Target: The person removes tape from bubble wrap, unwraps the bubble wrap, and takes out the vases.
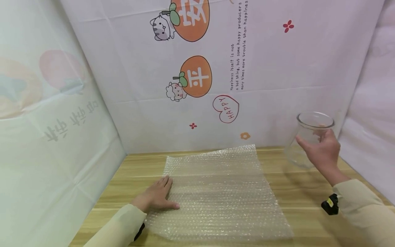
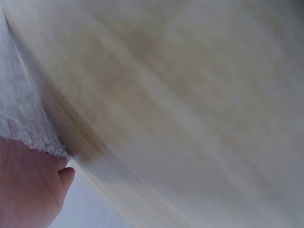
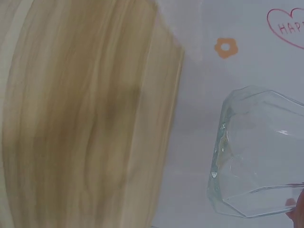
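A sheet of bubble wrap (image 1: pixel 216 195) lies spread over the wooden table. My left hand (image 1: pixel 157 197) rests flat on its left edge, fingers extended and thumb out to the side. In the left wrist view the palm (image 2: pixel 28 183) sits against the wrap's edge (image 2: pixel 23 104). Toward the back right, my right hand (image 1: pixel 325 151) grips a clear glass jar (image 1: pixel 300 149) around its side. The jar has a wide round rim and is tilted. Its thick, faceted glass base (image 3: pixel 218 156) shows in the right wrist view, with fingertips at the frame's edge.
The wooden table (image 1: pixel 135 171) ends at a white printed cloth (image 1: pixel 148 127) hanging behind it. More cloth hangs along the left (image 1: pixel 61 164) and right sides. A black wrist strap with a camera (image 1: pixel 331 204) sits by the right sleeve.
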`<action>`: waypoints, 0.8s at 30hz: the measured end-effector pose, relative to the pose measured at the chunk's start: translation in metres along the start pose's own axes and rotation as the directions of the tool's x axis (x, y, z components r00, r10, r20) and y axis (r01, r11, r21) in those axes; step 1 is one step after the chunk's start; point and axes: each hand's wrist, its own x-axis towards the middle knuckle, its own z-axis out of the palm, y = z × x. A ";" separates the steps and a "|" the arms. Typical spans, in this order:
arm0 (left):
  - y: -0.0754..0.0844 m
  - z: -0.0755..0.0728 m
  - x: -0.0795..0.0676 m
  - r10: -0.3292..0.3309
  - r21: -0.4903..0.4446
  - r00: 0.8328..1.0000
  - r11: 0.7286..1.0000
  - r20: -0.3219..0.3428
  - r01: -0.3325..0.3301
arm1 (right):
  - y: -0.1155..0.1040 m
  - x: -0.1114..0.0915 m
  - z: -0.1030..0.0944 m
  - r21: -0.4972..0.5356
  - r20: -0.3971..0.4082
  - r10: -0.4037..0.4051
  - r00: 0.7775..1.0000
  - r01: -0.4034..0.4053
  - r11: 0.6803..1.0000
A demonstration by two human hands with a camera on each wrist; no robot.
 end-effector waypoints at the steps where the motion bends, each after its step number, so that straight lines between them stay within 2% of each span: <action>1: 0.000 0.000 0.000 0.000 -0.001 1.000 1.000 -0.001 0.000 | 0.002 0.000 -0.002 -0.011 0.005 0.004 1.000 -0.004 1.000; 9: -0.001 0.001 0.001 -0.008 -0.011 1.000 1.000 0.006 0.008 | 0.021 0.002 -0.013 -0.055 0.028 0.087 0.996 -0.086 0.995; 15: -0.001 0.001 0.002 -0.009 -0.014 1.000 1.000 0.006 0.009 | 0.036 0.001 -0.018 -0.072 0.039 0.088 0.995 -0.085 0.994; 24: -0.002 0.003 0.001 -0.007 -0.013 1.000 1.000 0.006 0.007 | 0.056 -0.003 -0.023 -0.091 0.033 0.152 0.988 -0.148 0.985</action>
